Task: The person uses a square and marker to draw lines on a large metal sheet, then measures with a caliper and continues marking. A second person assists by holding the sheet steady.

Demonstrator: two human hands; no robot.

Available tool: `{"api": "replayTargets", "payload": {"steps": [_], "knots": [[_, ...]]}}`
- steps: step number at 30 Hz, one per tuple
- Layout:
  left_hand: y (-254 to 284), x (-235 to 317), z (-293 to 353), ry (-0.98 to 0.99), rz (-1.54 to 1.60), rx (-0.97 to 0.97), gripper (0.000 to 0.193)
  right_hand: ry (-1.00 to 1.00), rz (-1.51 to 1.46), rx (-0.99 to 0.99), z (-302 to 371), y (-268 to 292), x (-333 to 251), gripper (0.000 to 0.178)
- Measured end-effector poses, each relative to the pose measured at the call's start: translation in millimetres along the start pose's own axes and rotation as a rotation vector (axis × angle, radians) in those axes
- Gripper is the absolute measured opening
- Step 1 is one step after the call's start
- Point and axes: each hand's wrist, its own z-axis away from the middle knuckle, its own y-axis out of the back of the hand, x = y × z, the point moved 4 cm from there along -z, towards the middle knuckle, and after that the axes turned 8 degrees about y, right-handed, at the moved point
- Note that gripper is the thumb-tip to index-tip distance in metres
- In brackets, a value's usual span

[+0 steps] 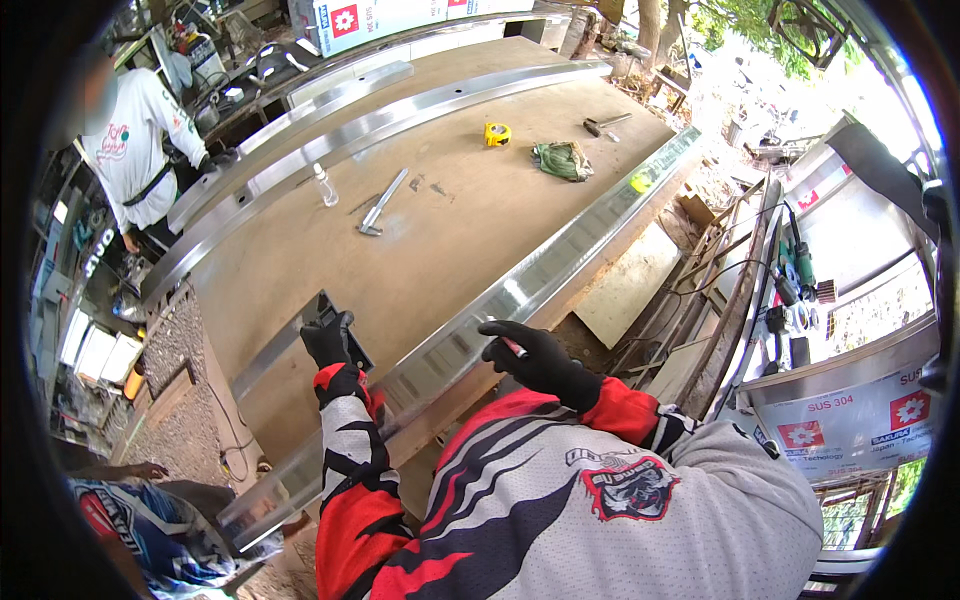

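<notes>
My left hand [328, 340], in a black glove, is closed on an L-shaped metal square [273, 358] lying on the brown tabletop [420, 270]. The square's dark leg shows beside the glove; the fingertips are partly hidden. Black-gloved too, my right hand [540, 362] hovers over the near edge of a long shiny metal bar [520, 287]. Its fingers are curled round a red and white marker [514, 346]. The bar runs diagonally along the table's near side, in front of me. A small yellow-green item [641, 183] sits on its far end.
Farther back lie a caliper [378, 212], clear bottle [326, 188], yellow tape measure [497, 134], green crumpled bundle [562, 160] and hammer [604, 125]. Another long metal bar [400, 118] crosses the far side. One person [145, 140] stands left, another [160, 530] lower left. Power tools [797, 262] are right.
</notes>
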Motion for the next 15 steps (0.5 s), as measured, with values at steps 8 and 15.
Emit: {"api": "replayTargets", "payload": {"steps": [8,15], "knots": [[-39.5,-90.3,-68.7,-0.429,-1.087,-0.009,0.043,-0.080,-0.101,0.188,-18.9,76.6,41.7,0.036],[-34.6,-51.3,-26.9,-0.449,-1.043,0.154,0.055,-0.003,0.105,0.389,-126.1,255.6,127.5,0.019]]}}
